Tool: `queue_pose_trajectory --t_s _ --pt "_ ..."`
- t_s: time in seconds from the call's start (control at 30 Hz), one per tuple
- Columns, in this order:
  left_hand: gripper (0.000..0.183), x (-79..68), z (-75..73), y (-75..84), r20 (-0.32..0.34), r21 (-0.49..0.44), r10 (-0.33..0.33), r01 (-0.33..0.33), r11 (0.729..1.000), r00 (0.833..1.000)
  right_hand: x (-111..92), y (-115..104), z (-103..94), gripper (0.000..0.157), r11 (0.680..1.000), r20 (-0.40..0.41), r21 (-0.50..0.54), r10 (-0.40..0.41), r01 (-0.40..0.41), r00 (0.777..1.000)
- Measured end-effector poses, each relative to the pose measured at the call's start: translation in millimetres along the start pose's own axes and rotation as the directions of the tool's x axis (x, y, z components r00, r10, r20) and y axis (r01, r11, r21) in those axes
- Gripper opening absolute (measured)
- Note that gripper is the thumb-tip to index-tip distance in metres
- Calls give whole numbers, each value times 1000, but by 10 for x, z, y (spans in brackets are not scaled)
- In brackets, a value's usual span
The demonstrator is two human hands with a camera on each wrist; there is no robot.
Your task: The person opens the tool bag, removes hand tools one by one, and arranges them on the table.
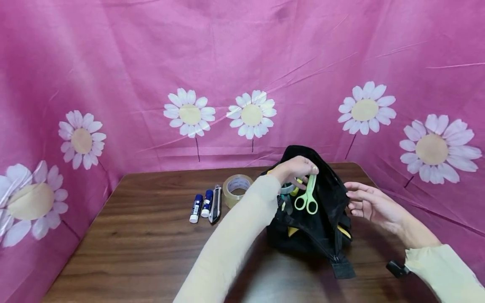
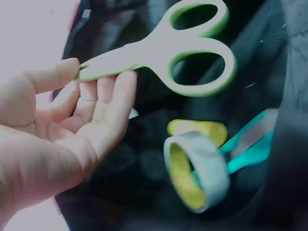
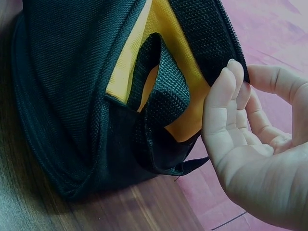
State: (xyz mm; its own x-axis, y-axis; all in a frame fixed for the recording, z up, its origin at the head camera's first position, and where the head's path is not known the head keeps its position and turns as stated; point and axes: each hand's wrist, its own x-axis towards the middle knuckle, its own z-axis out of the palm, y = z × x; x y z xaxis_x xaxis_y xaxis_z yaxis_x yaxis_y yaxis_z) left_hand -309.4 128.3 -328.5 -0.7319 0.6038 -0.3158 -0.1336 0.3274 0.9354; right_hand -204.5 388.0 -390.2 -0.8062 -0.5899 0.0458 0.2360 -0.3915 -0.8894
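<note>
Left hand pinches scissors; right hand pinches bag near desk's right edge
Only head view shows glue sticks.

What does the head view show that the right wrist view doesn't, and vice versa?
Only the head view shows light green plastic scissors pinched in the left grip, two blue and white glue sticks, a slim cutter and a tan packing tape roll. Only the right wrist view shows a looped black webbing strap. Both show the black fabric bag and the right grip pinching its edge.
</note>
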Motion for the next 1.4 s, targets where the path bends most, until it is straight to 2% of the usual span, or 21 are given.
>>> queue_pose_trajectory --t_s 0.17,0.3,0.43,0.67,0.87,1.03,1.17,1.4 --pt "29 -193 -147 268 -3 -6 38 -38 999 999 11 -12 0 46 1000 -13 -8 -16 16 1000" --pt "34 -339 -284 409 -2 -15 65 -65 998 998 44 -10 5 47 1000 -20 -26 -4 3 1000" --pt "34 -471 -412 487 4 -29 86 -86 996 996 59 8 13 48 1000 -11 -15 -3 3 1000" --pt "20 -721 -651 527 -15 -92 123 -124 988 992 81 25 18 47 1000 -18 -11 2 -2 1000" --pt "13 -912 -878 480 -30 -119 154 -157 980 988 60 15 4 48 1000 -4 -19 -1 1 1000" --pt "10 -1074 -1128 372 -48 -152 169 -175 973 984 68 7 4 47 1000 13 -14 5 -5 1000" --pt "12 -1218 -1370 206 -94 -144 162 -175 974 982 53 11 -6 48 1000 26 7 1 -1 1000" --pt "21 -1490 -1784 -211 -208 -133 85 -115 984 974 35 32 -31 50 1000 47 24 -6 5 999"
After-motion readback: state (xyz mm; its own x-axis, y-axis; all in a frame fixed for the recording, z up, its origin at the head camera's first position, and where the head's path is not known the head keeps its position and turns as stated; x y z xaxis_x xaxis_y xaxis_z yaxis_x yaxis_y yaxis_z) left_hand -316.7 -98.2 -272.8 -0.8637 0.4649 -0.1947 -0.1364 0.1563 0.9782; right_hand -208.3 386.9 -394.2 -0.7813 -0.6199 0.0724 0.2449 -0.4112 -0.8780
